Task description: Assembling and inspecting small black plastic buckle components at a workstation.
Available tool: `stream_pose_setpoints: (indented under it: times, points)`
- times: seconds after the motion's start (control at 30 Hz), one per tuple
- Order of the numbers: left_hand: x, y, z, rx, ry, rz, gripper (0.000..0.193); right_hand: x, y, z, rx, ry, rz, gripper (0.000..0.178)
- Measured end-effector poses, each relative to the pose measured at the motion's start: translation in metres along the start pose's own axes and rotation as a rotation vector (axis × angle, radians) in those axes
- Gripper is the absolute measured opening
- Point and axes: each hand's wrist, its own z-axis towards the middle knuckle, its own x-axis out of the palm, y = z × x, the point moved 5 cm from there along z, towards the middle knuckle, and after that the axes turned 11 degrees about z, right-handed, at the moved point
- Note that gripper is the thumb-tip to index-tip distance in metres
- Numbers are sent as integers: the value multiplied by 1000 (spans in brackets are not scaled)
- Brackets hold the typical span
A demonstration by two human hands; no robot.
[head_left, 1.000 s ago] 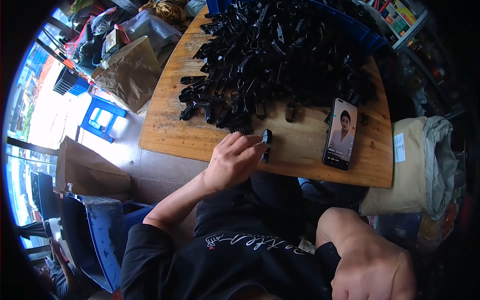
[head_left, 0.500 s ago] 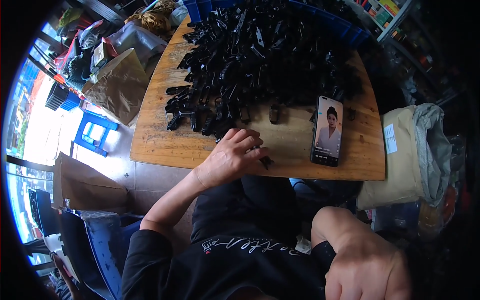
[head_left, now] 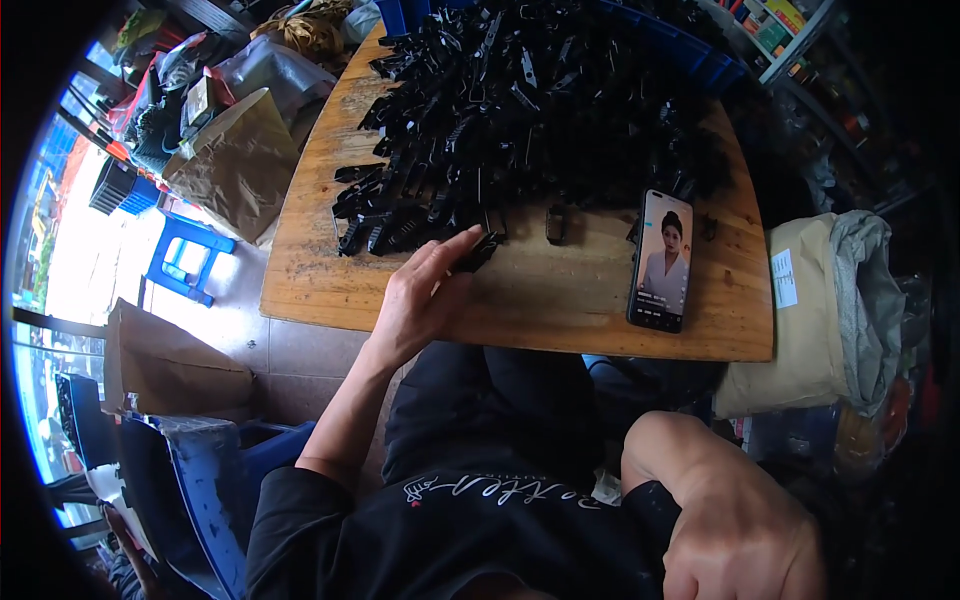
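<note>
At the near edge of the black pile, my left hand has its fingers closed on a small black part, just above the wooden table. The pile holds many similar black, clip-like pieces with some metal strips. A lone black piece lies a little to the right of my left hand. My right hand is held close to my body at the lower right, knuckles bent and fingers curled. Its fingertips are hidden, so I cannot make out what they hold.
A phone showing a person on its screen stands at the right of the table. Blue crates border the pile at the back. A tan sack is right of the table; a blue stool and paper bags stand left.
My left hand has moved left and away from the table's front edge, toward the pile, with the black part. My right hand has barely shifted.
</note>
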Motion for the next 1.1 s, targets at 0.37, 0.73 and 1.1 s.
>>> stream_pose_setpoints:
  times: [0.37, 0.73, 1.1]
  points:
    - [17, 11, -29, -449, -3, -1128, 23, -137, -32, -108, 205, -802, -679, 25]
    - [20, 9, -30, -552, -24, -1084, 33, -153, -22, -124, 251, -1262, -1281, 17]
    - [33, -2, -34, -604, -103, -1094, 31, -151, -50, -118, 190, -1183, -1525, 15]
